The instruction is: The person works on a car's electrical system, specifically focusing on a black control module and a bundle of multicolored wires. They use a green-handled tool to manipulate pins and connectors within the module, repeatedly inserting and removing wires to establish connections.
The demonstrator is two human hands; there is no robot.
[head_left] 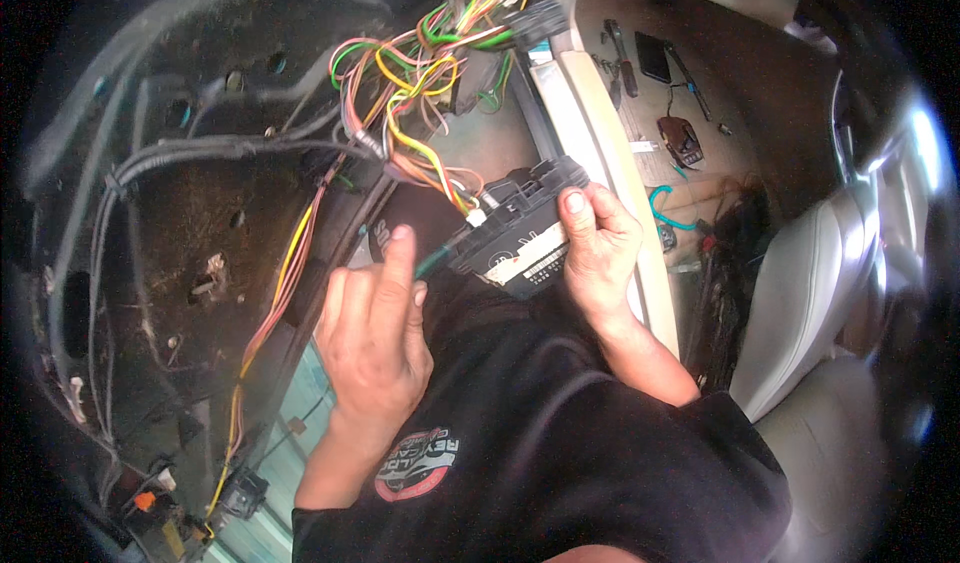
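Note:
My right hand [602, 248] grips the right end of a black electronic control module [525, 253], thumb on top near a black connector [562, 173]. A pale printed label runs along the module's face. Coloured wires [425, 153] run into a white plug [476, 219] at its upper edge. My left hand [375, 333] is just left of the module, index finger stretched up and the other fingers curled. Between its thumb and index finger a slim green piece [435, 261] reaches to the module's left end; its kind is unclear, and its lower part is hidden.
A second black connector [540, 25] hangs on the loom above. Left is a dark panel [230, 233] with cables. Beyond a cream sill [600, 113], tools [622, 63] and a brown key-fob-like item [680, 139] lie on the car floor, beside a pale seat [805, 273].

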